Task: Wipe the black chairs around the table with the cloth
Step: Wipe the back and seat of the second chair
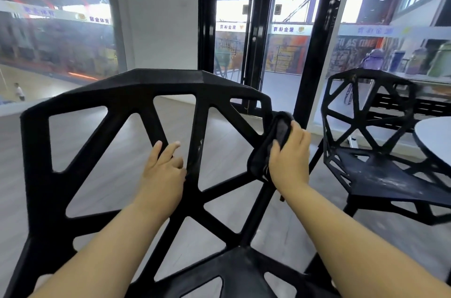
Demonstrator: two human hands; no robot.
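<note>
A black chair [136, 83] with an open lattice back fills the view from 9 o'clock to the centre. The left hand [163, 170] rests near the centre on one slanted strut, fingers fairly straight. At 3 o'clock from it, the right hand [290, 158] grips a dark cloth [271, 149] against the back's right edge. A second black chair [366, 175] stands further toward 3 o'clock, beside a white table [434, 131].

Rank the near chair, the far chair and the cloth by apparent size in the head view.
1. near chair, fills most of the frame.
2. far chair, seemingly the same design, so only nearness separates them.
3. cloth, gripped by the right hand.
</note>
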